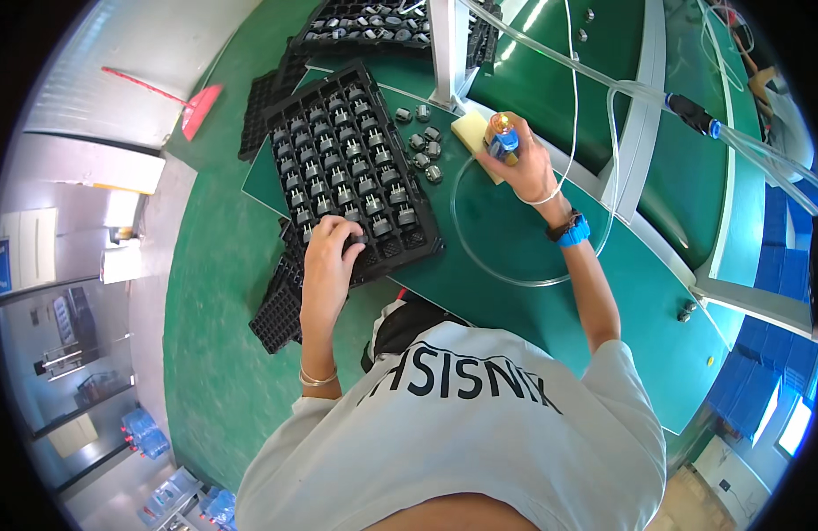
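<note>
A black compartment tray point(433, 248) lies tilted on the green table, filled with rows of dark plugs with metal prongs point(340, 177). My left hand point(329, 257) is at the tray's near edge, thumb and fingers pinched around a dark plug, mostly hidden by them. Wrapped in the fingers of my right hand point(531, 168) is a small bottle point(504, 137) with an amber top and blue body. It is held above a pale yellow sponge block point(468, 130). Between tray and sponge sit several loose metallic plug pieces point(420, 160).
A clear hose point(480, 257) loops over the table by my right arm. A white post point(444, 53) stands behind the sponge. Another filled tray point(364, 26) is at the back; stacked empty black trays point(280, 305) lie left below. A red broom point(196, 111) leans far left.
</note>
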A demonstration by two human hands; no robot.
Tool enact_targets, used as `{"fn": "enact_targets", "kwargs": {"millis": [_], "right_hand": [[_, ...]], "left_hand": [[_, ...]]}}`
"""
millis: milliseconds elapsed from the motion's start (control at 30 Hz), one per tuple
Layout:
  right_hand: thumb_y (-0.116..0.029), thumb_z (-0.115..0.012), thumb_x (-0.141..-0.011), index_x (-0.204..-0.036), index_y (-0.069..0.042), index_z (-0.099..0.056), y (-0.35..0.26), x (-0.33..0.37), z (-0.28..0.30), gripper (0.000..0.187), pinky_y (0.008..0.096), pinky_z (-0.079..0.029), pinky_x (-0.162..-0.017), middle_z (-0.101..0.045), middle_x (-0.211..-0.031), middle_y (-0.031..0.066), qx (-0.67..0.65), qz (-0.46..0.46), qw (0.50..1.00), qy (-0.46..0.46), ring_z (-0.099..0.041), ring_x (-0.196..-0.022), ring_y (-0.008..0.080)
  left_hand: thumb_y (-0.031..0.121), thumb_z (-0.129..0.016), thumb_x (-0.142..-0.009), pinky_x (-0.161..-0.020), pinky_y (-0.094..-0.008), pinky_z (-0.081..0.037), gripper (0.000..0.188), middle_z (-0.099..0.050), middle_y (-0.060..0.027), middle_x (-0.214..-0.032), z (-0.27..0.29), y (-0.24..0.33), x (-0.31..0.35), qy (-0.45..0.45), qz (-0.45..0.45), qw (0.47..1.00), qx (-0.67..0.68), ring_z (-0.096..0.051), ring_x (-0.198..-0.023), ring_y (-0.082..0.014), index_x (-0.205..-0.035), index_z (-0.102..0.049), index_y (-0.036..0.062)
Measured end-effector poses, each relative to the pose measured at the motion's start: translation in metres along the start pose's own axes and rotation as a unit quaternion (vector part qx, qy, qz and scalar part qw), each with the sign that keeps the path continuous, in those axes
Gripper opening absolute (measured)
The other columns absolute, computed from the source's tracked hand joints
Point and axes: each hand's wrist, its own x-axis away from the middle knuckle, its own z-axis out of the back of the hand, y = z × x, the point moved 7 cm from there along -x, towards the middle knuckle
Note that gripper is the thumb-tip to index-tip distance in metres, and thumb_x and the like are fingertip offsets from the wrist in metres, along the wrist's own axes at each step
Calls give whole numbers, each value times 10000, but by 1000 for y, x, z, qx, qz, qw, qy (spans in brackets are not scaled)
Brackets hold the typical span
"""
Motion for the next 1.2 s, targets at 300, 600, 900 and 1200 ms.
{"fn": "enact_targets", "kwargs": {"millis": [300,600,900,1200], "right_hand": [[-208,-724,-700,-1104,-46,-460,-6,-4,0,509,349,-457,-740,-560,-988,157,22,29,999,15,-575,-842,297],[-189,-618,-792,-940,-25,-520,81,-60,43,242,266,-466,-652,-576,-764,71,-64,-34,981,180,-575,-695,143],[-310,-612,-779,-970,-91,-524,134,-95,86,304,431,-457,-512,-594,-685,183,219,-27,931,290,-587,-630,374],[-302,-557,-843,-1023,-75,-537,29,-33,5,290,236,-433,-689,-568,-920,19,-499,-212,837,71,-507,-747,82]], "left_hand": [[60,-451,-891,-829,-275,-426,141,-543,-108,-1047,-6,-25,3,0,108,870,482,-536,-934,-157,-1028,-456,24],[158,-453,-914,-770,-250,-413,208,-525,-114,-1002,-19,-14,2,-50,121,681,721,-498,-837,-125,-1069,-433,21],[102,-646,-792,-807,-254,-471,288,-565,-64,-981,-38,3,2,-57,94,680,725,-569,-922,-158,-1027,-504,13],[-85,-641,-708,-822,-272,-463,276,-559,-77,-973,-29,48,-24,-3,-5,746,665,-573,-901,-150,-960,-556,-10]]}}
